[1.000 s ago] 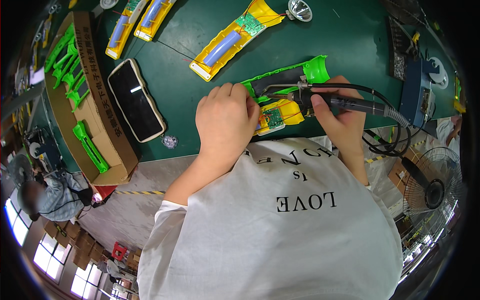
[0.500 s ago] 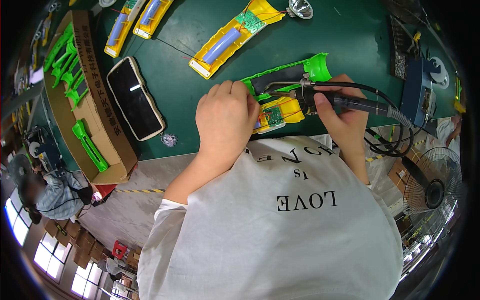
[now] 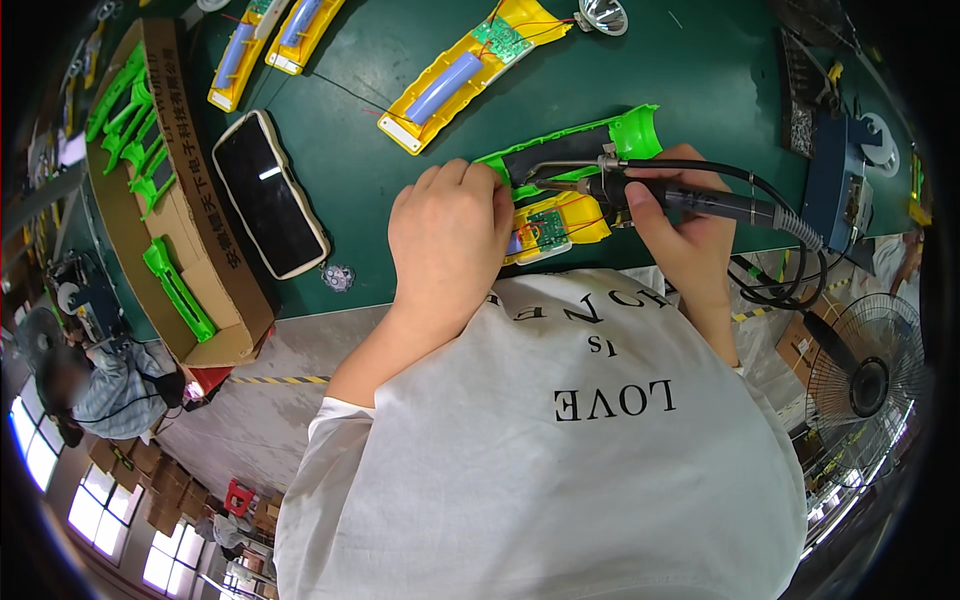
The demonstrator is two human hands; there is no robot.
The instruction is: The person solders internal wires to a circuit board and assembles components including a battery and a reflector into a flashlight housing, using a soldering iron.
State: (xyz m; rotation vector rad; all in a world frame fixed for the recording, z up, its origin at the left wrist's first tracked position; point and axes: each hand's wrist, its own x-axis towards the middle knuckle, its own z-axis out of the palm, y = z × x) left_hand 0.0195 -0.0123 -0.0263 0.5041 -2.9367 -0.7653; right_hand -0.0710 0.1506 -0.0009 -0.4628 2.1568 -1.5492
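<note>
At the near edge of a green work mat (image 3: pixel 700 80), the right hand (image 3: pixel 680 225) is wrapped around a black soldering iron (image 3: pixel 690 198), its metal tip reaching left over a small green circuit board (image 3: pixel 548 226) set in a glossy yellow plastic shell (image 3: pixel 575 222). The left hand (image 3: pixel 450 240) lies curled, knuckles up, pressing on that shell's left end; a bright green shell half (image 3: pixel 600 145) sits just beyond. Open mat stretches to the far right. Left, a black-faced tray (image 3: pixel 268 195) lies beside a cardboard box (image 3: pixel 190 200) of green parts; another yellow shell (image 3: pixel 470 70) with a blue battery rests farther off.
</note>
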